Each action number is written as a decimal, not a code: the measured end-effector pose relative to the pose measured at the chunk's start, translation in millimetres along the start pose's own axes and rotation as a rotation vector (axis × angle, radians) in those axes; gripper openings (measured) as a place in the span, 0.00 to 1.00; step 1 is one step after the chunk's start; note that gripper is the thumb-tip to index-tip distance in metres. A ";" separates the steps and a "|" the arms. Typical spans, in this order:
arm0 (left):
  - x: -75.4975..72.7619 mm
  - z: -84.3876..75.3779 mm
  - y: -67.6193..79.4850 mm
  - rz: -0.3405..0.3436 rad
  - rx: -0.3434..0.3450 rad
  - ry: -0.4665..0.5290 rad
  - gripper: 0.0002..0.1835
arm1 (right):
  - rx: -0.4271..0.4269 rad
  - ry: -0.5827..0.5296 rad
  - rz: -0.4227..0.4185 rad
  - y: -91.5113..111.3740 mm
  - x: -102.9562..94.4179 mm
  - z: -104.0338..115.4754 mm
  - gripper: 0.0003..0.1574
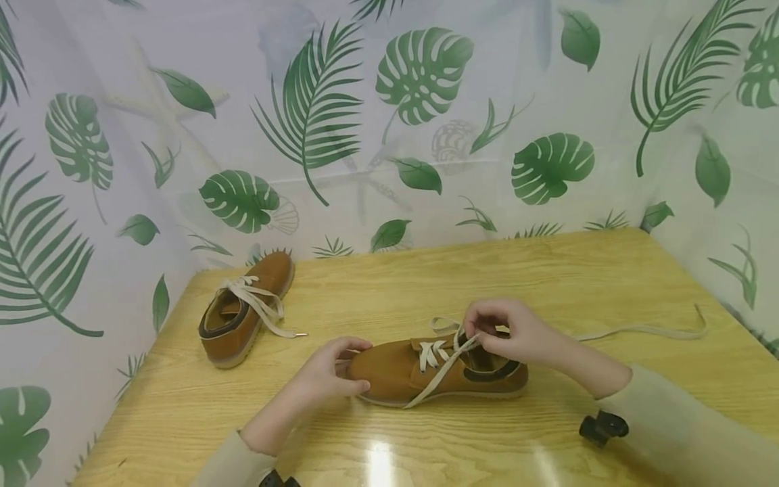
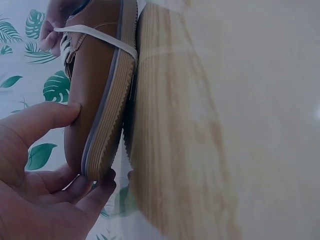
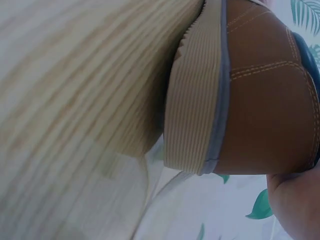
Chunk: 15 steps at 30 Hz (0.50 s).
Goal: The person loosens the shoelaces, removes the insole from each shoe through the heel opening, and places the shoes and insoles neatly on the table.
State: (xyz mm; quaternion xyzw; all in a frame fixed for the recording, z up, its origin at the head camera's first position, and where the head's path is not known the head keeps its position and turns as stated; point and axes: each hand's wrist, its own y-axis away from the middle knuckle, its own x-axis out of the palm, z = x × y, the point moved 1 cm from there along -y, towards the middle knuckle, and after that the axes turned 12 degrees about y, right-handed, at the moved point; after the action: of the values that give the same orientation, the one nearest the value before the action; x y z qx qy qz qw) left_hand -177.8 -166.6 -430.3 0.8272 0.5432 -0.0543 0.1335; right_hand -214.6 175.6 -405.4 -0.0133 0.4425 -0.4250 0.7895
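Note:
A brown leather shoe (image 1: 386, 368) lies on the table with its toe to the left in the head view. My left hand (image 1: 328, 370) holds the toe, thumb (image 2: 55, 117) on the near side and fingers around the tip. Above the shoe opening, my right hand (image 1: 517, 331) pinches a cream shoelace (image 1: 441, 374). From those fingertips the lace slants down across the near side to the sole edge. Crossed lacing (image 1: 433, 353) shows over the tongue. In the right wrist view the heel (image 3: 270, 120) fills the right half, and the pinching fingertips are out of sight.
A second brown shoe (image 1: 276, 270) with loose laces stands at the table's back left. Another length of lace (image 1: 645, 331) stretches over the wooden table (image 1: 548, 270) to the right. A leaf-print cloth (image 1: 377, 142) hangs behind and beside the table.

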 end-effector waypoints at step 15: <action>2.8 -0.8 -0.8 -0.003 0.000 0.003 0.31 | -0.146 0.186 0.003 -3.0 3.0 4.8 0.17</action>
State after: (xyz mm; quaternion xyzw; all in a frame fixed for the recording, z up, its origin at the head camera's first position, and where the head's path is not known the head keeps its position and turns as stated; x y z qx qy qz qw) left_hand -177.4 -163.6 -430.3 0.8264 0.5447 -0.0535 0.1325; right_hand -212.5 170.0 -403.4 -0.0306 0.5437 -0.3898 0.7427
